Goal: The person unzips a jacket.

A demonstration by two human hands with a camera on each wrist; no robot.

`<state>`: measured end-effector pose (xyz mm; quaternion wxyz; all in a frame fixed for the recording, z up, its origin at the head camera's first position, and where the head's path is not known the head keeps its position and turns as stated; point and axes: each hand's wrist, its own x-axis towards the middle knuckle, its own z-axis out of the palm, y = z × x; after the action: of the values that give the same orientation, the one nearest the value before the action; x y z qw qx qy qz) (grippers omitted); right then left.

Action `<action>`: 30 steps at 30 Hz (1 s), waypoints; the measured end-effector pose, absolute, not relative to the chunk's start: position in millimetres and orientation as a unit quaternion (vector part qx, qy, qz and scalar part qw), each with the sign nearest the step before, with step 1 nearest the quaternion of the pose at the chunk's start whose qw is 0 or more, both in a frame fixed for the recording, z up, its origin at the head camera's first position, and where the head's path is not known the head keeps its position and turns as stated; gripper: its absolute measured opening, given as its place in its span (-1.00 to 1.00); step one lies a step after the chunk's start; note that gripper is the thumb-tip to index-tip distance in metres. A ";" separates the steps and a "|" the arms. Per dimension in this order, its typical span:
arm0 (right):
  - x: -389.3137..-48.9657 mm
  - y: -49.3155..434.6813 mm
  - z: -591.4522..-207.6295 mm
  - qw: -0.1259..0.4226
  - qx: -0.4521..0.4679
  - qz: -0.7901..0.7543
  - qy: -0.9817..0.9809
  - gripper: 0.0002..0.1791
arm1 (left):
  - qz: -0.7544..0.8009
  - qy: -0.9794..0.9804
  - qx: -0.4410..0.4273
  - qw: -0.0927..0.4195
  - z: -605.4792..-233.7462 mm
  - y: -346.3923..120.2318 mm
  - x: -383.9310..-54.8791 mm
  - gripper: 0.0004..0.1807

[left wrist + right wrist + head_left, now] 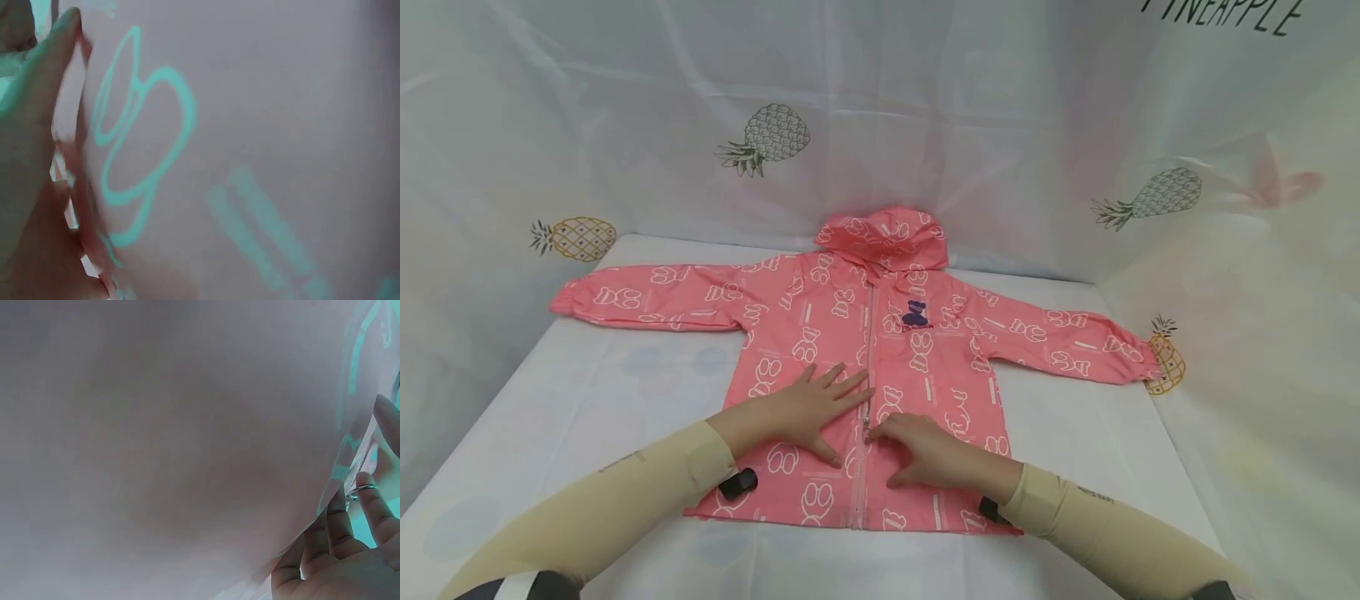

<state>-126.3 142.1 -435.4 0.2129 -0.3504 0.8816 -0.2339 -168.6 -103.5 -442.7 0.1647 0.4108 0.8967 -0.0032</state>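
A pink hooded jacket point(820, 333) with white bear-outline prints lies flat, front up, sleeves spread sideways. Its zipper point(859, 483) runs down the middle. My left hand point(808, 408) rests on the jacket's left half, fingers spread, fingertips beside the zipper. On the zipper line, my right hand point(928, 450) holds the small metal zipper pull point(866, 422) with curled fingers. Metal also shows at a fingertip as a silvery zipper pull point(361, 488) in the right wrist view. Jacket cloth point(281, 112) fills most of the left wrist view, its colours washed out.
The jacket lies on a white-covered table point(625, 383). Behind it hangs a pale curtain point(925, 125) printed with pineapples, which also drapes along the right side. The hood point(887, 237) lies against the curtain's foot, and the right-hand cuff point(1138, 362) reaches the table's right edge.
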 end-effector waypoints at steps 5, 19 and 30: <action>-123.0 141.6 -434.4 0.217 -0.350 -0.240 0.879 -0.36 | -0.037 0.899 0.404 0.165 -443.7 -100.2 -168.0 0.27; -106.4 140.2 -434.1 0.237 -0.335 -0.271 0.871 -0.48 | -0.039 0.903 0.392 0.170 -449.5 -95.6 -169.2 0.27; -93.5 137.6 -432.2 0.248 -0.356 -0.268 0.860 -0.55 | -0.050 0.902 0.393 0.173 -446.3 -96.0 -167.3 0.27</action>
<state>-93.5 137.6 -432.2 0.2484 -0.3557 0.8603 -0.2678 -167.3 -96.0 -446.3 0.1732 0.3932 0.9016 -0.0503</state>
